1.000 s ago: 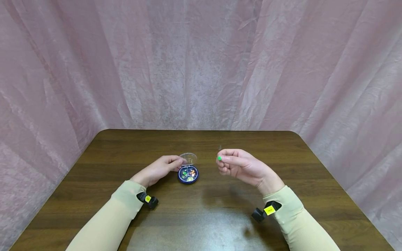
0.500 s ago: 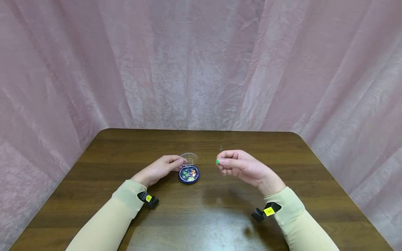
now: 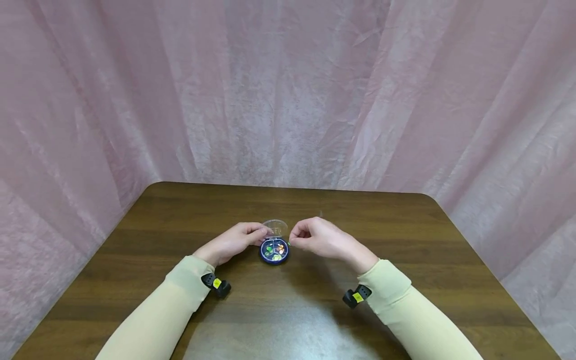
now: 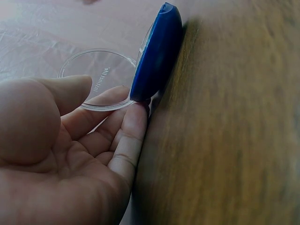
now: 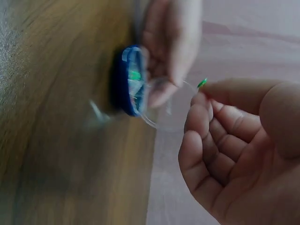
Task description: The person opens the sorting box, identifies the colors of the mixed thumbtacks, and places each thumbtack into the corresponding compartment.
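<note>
A round blue pill case [image 3: 274, 260] stands on the table with its clear lid [image 3: 278, 226] raised. Small green, orange and yellowish pieces lie in its divided compartments. My left hand [image 3: 234, 243] holds the clear lid, thumb [image 4: 75, 91] on one face and fingers behind it; its fingertips also touch near the hinge. Just right of the case, my right hand [image 3: 325, 240] pinches a small shiny green disc [image 5: 202, 83] between thumb and index finger, the other fingers curled. The disc is apart from the case, and only its edge shows in the head view.
The brown wooden table [image 3: 252, 320] extends around both hands, with a light glare near its front. A pink curtain [image 3: 288, 100] hangs behind the far edge. Each wrist wears a small black camera [image 3: 220, 287].
My right hand has moved left and slightly down with the green disc, turning palm-down close to the case. My left hand keeps its hold on the lid. The view has shifted slightly.
</note>
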The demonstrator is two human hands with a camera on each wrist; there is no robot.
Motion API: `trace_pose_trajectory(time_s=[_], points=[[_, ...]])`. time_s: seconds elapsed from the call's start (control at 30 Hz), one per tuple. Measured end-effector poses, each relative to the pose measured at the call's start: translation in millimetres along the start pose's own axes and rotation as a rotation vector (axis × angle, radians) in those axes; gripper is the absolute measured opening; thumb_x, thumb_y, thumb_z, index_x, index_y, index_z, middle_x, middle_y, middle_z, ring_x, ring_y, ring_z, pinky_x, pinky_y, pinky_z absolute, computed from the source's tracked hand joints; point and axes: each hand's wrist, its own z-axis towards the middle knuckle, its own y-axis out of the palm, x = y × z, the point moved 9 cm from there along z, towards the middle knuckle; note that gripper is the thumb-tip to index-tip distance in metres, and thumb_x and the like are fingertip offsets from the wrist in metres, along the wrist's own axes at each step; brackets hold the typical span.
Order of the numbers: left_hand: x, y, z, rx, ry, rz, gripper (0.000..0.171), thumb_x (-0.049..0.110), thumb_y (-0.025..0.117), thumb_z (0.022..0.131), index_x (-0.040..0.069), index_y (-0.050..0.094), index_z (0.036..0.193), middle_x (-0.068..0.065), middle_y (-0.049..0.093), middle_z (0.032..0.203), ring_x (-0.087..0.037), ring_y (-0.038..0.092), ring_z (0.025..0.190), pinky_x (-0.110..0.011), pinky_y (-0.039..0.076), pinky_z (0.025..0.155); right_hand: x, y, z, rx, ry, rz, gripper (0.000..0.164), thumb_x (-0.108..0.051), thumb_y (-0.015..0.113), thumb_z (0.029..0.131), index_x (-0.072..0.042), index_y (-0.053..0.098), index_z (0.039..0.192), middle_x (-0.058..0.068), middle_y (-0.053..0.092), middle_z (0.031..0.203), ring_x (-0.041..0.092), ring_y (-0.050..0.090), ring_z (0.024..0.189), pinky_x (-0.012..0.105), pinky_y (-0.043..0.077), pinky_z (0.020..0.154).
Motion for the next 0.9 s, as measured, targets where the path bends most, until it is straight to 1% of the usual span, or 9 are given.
trace_pose_trajectory(time_s=[0.07,0.13,0.23,0.37,0.47,0.63,0.7,0.9], points=[[-0.5,2.2,1.0,0.000,0.003,-0.003,0.036,0.029,0.050,0.105,0.005,0.065,0.128,-0.007,0.063,0.130,-0.023,0.058,0.118,-0.035,0.046,0.099,-3.3,6.8,8.2,0.017,-0.020,-0.127,0.006,-0.025,0.067,0.092,-0.022,0.070,0.087,-0.014,0.060,0.071,0.009,0.055,0.068,0.026,0.044,0.062],[-0.5,3.9,1.4,0.000,0.008,-0.005,0.035,0.029,0.050,0.106,0.005,0.065,0.127,-0.006,0.063,0.131,-0.022,0.059,0.119,-0.035,0.046,0.099,-6.0,13.8,15.4,0.031,-0.031,-0.212,0.007,-0.025,0.067,0.091,-0.024,0.070,0.085,-0.017,0.060,0.071,0.006,0.054,0.067,0.026,0.044,0.062],[0.0,5.2,1.6,0.004,0.013,-0.012,0.034,0.029,0.050,0.106,0.007,0.066,0.127,-0.005,0.063,0.130,-0.022,0.059,0.119,-0.035,0.046,0.099,-8.3,23.4,25.0,0.058,-0.036,-0.307,0.008,-0.024,0.067,0.090,-0.027,0.070,0.083,-0.019,0.060,0.070,0.006,0.055,0.067,0.027,0.044,0.062],[0.8,6.1,0.6,0.003,0.018,-0.010,0.034,0.031,0.049,0.106,0.010,0.066,0.126,-0.004,0.064,0.128,-0.022,0.058,0.118,-0.035,0.046,0.100,-8.3,35.1,34.8,0.091,-0.051,-0.395,0.010,-0.022,0.067,0.087,-0.028,0.070,0.081,-0.020,0.057,0.067,0.006,0.053,0.065,0.027,0.044,0.058],[1.2,7.8,0.0,-0.004,0.019,-0.006,0.034,0.031,0.048,0.106,0.010,0.066,0.126,-0.004,0.064,0.126,-0.022,0.060,0.116,-0.037,0.045,0.100,-8.4,40.7,38.5,0.120,-0.061,-0.443,0.011,-0.021,0.067,0.086,-0.028,0.070,0.079,-0.020,0.055,0.065,0.005,0.053,0.062,0.026,0.043,0.054],[2.8,10.9,1.6,-0.014,0.022,-0.010,0.034,0.031,0.048,0.106,0.009,0.066,0.123,-0.005,0.066,0.123,-0.021,0.061,0.112,-0.037,0.045,0.100,-9.6,41.1,38.3,0.167,-0.059,-0.486,0.013,-0.023,0.068,0.087,-0.029,0.067,0.075,-0.021,0.054,0.063,0.005,0.052,0.060,0.026,0.042,0.051],[3.7,12.1,2.8,-0.016,0.021,-0.013,0.033,0.031,0.048,0.106,0.009,0.067,0.122,-0.005,0.066,0.122,-0.021,0.062,0.112,-0.037,0.046,0.100,-9.8,40.3,37.0,0.171,-0.058,-0.491,0.014,-0.023,0.068,0.087,-0.029,0.067,0.075,-0.021,0.054,0.063,0.005,0.052,0.060,0.027,0.042,0.051],[6.7,13.0,4.3,-0.018,0.017,-0.016,0.034,0.031,0.048,0.106,0.010,0.067,0.125,-0.004,0.066,0.124,-0.022,0.060,0.115,-0.037,0.046,0.100,-9.6,35.2,32.6,0.146,-0.049,-0.483,0.011,-0.022,0.069,0.086,-0.030,0.070,0.078,-0.021,0.055,0.066,0.004,0.053,0.061,0.027,0.042,0.052]])
